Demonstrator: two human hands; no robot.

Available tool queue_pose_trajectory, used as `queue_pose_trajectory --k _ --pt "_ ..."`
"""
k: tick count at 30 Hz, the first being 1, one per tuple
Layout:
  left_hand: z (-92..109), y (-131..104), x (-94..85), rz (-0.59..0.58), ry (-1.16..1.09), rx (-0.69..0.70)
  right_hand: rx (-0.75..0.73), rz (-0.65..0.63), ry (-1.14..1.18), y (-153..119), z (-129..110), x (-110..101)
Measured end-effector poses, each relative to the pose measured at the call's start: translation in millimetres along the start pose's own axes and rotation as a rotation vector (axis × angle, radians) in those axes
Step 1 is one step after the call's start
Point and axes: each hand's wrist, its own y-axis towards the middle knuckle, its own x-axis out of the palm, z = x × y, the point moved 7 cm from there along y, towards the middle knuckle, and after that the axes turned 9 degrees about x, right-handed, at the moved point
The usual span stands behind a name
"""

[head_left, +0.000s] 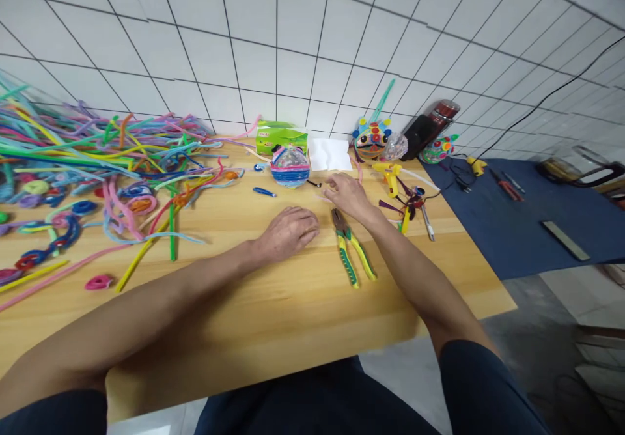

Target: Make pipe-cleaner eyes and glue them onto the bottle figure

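My left hand (288, 233) rests on the wooden table with its fingers curled together; whatever lies under them, if anything, is hidden. To its right, my right hand (346, 194) is bent over the table, fingertips pointing left near a thin pale strip, and its grip is too small to make out. Pliers with green and yellow handles (349, 249) lie below my right hand, jaws toward it. Beyond both hands sits a ball wrapped in blue and pink strands (290, 167). A small blue item (264, 192) lies left of the ball.
Colourful pipe cleaners (122, 142) cover the left side. At the back are a green tissue pack (280, 138), white paper (330, 155) and a decorated head (372, 140). A yellow glue gun (389, 176) and a pen (428, 223) lie right. A blue mat (517, 226) holds tools.
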Motion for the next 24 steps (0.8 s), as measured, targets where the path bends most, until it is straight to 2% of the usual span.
queue_pose_trajectory --k 4,7,9,12,15,17,19,21,24 --pt "-18.1 -8.6 -8.4 0.087 -0.053 -0.043 0.003 -0.017 -0.048 33.0 -12.4 22.8" --pt "-24.5 -15.3 -5.8 0.093 -0.069 -0.054 0.027 -0.019 -0.096 45.2 -5.1 30.6" --pt "-25.1 -17.7 -2.8 0.076 -0.07 -0.045 0.071 -0.007 -0.132 47.7 10.9 26.4" --pt "-24.5 -18.8 -0.5 0.083 -0.076 -0.028 0.162 0.048 -0.18 42.0 39.5 7.9" --pt "-25.9 -19.1 0.0 0.117 -0.103 -0.038 0.198 0.133 -0.189 30.7 48.3 -12.4" --pt "-26.0 -18.7 -2.6 0.151 -0.142 -0.05 0.166 0.164 -0.071 26.4 38.3 -19.4" --pt "-27.7 -19.0 -11.4 0.237 -0.192 -0.099 0.131 0.13 0.162 26.9 23.3 -18.2" --pt "-33.4 -21.1 -25.2 0.371 -0.224 -0.193 0.114 0.052 0.399 31.1 8.8 -10.3" --pt "-45.5 -27.0 -44.8 0.55 -0.203 -0.342 0.115 -0.032 0.611 41.9 -6.6 6.3"
